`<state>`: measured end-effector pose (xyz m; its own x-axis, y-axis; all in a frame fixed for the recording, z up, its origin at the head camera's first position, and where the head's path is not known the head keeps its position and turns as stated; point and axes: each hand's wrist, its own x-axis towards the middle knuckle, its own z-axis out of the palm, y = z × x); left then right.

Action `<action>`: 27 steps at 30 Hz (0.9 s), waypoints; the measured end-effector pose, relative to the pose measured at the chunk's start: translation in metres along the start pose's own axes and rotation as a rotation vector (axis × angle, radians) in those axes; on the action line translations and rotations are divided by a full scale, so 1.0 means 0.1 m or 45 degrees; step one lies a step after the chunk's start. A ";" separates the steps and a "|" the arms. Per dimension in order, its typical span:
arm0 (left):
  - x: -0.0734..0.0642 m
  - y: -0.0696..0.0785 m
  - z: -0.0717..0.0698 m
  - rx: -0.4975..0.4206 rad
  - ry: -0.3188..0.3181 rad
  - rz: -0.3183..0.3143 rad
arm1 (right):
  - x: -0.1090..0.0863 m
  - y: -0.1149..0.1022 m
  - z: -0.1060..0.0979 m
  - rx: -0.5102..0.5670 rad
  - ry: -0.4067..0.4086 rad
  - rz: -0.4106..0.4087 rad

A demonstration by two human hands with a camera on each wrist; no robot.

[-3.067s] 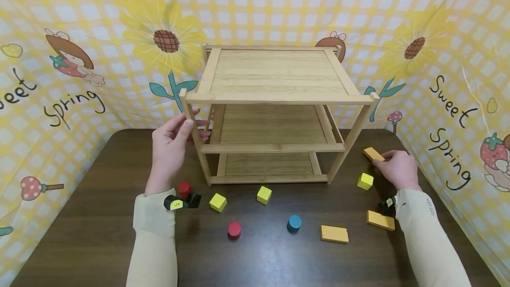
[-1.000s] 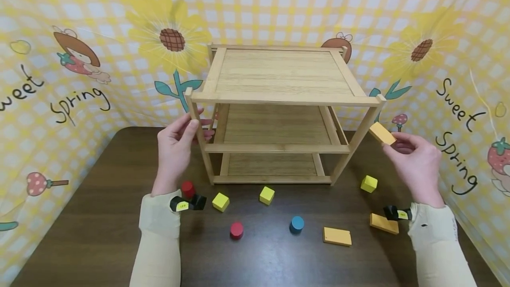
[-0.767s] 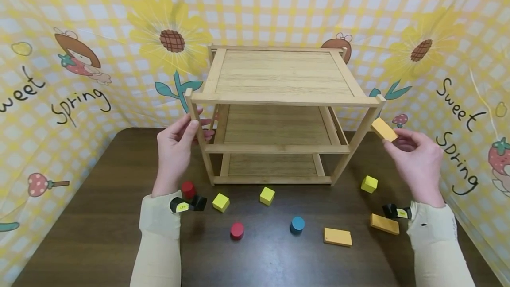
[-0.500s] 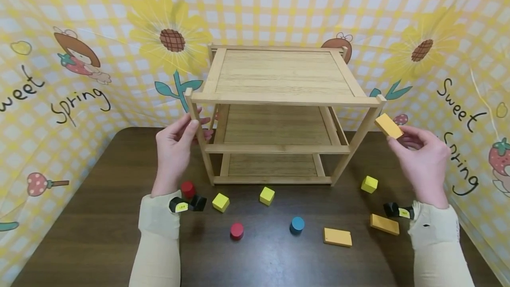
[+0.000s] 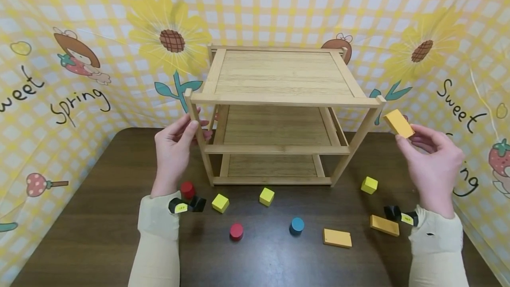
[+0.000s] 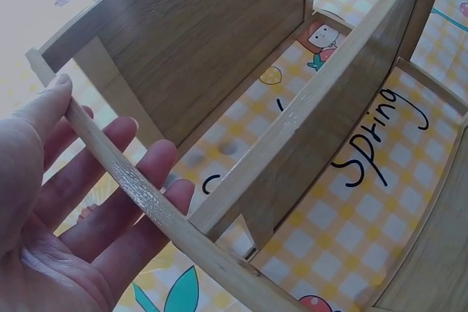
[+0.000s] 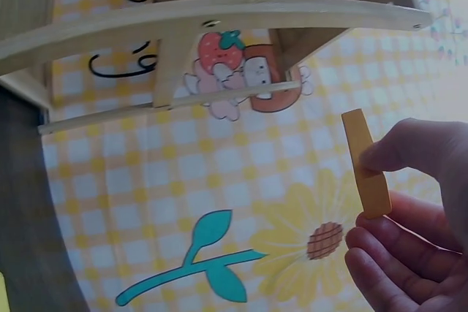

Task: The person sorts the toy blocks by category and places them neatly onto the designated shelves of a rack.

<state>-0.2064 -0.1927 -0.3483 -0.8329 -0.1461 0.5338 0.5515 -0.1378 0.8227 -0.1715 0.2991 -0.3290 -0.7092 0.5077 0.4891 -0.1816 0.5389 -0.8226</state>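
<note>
A three-tier wooden shelf stands on the dark table. My left hand holds its front left post, thumb in front and fingers behind. In the left wrist view the thumb touches the post, with the fingers loosely bent around the far side. Off the shelf's right side, my right hand pinches an orange-yellow rectangular block above the table. The right wrist view shows this block edge-on between thumb and fingers, apart from the shelf.
Two similar rectangular blocks lie at the front right, one block nearer the middle and one block by the right wrist. Yellow cubes, red cylinders and a blue cylinder sit before the shelf. Checked cloth hangs behind.
My right hand has picked up the rectangular block from the table, raised it beside the shelf and lately drifted it up and to the right. The left hand stays at the post.
</note>
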 end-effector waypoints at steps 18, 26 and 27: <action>0.01 0.00 -0.01 0.047 -0.011 0.005 | -0.14 -0.40 -0.12 0.076 0.177 -0.186; 0.00 0.00 -0.01 0.033 -0.009 0.018 | -0.16 -0.48 -0.14 0.104 0.166 -0.261; 0.01 0.00 0.00 0.028 -0.008 0.016 | -0.17 -0.50 -0.14 0.111 0.164 -0.265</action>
<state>-0.2068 -0.1932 -0.3479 -0.8262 -0.1414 0.5453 0.5608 -0.1146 0.8200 -0.1407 0.2735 -0.2923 -0.5592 0.4762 0.6786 -0.3762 0.5837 -0.7196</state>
